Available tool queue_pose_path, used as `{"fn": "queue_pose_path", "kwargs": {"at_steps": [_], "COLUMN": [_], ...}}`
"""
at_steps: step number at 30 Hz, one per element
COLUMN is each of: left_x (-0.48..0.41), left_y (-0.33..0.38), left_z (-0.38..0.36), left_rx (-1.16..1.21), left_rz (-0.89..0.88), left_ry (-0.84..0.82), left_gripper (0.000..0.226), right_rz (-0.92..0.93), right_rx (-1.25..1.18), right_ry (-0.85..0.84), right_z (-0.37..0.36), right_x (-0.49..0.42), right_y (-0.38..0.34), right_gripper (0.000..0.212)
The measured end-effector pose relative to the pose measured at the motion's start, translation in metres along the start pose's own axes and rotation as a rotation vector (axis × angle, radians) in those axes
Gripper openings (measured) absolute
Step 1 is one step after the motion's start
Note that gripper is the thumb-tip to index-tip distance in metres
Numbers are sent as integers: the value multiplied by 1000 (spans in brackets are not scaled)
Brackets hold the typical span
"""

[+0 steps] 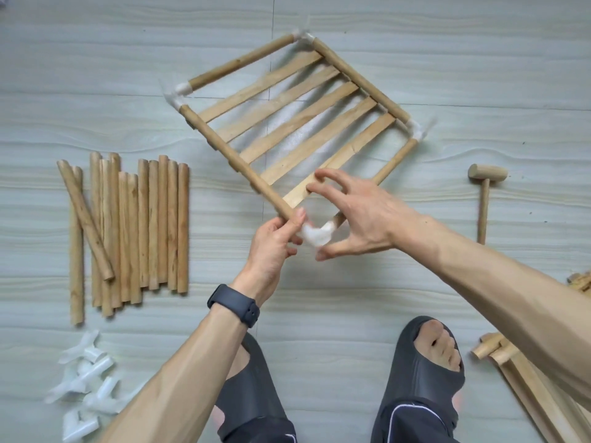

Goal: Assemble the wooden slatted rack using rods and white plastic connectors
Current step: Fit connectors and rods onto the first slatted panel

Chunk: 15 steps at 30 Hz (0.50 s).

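At near corner of slatted frame (287, 112), white connector (315, 234) is sitting btwn hands; L hand (271, 247) is gripping rod (236, 163) end w/ curled fingers, rod running far-left; R hand (358, 215), fingers spread wide, is hovering just right, holding nothing.

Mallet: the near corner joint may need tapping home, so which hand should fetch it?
Right, probably. The mallet lies to the right, nearer the right hand, which is open; the left hand grips the frame rod at the connector.

Bare floor (208, 203) between rod pile (144, 231) and rack (224, 150); mallet (487, 174) flanks right side.
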<state>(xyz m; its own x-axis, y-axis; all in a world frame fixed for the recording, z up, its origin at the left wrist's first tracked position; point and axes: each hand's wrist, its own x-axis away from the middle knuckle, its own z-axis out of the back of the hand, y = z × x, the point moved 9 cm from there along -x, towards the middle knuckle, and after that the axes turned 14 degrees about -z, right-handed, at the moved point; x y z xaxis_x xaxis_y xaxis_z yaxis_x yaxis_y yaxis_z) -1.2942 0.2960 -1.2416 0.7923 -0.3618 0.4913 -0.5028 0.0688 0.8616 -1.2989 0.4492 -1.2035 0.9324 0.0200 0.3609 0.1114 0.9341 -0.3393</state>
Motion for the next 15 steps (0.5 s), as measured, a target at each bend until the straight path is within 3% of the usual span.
{"fn": "queue_pose_path", "kwargs": {"at_steps": [4, 7, 10, 11, 13, 15], "left_x": [5, 7, -5, -8, -8, -5], "left_y": [-26, -30, -19, -13, 13, 36], "left_z": [51, 85, 106, 110, 102, 71], "left_rx": [-68, -163, -395, -522, -828, -1299], "left_rz": [67, 149, 172, 137, -44, -288], "left_ry": [-34, -86, -10, 51, 124, -14], "left_gripper": [29, 26, 27, 38, 78, 108], "right_rz": [-176, -222, -225, -235, -244, -235], "right_rx": [295, 434, 474, 460, 430, 408], "right_ry": [1, -53, -48, -30, 22, 65], "right_z": [-6, -14, -25, -25, -22, -19], "right_x": [-11, -9, -2, 0, 1, 5], "right_y": [38, 48, 46, 44, 41, 39], "right_gripper": [126, 109, 96, 91, 84, 81]}}
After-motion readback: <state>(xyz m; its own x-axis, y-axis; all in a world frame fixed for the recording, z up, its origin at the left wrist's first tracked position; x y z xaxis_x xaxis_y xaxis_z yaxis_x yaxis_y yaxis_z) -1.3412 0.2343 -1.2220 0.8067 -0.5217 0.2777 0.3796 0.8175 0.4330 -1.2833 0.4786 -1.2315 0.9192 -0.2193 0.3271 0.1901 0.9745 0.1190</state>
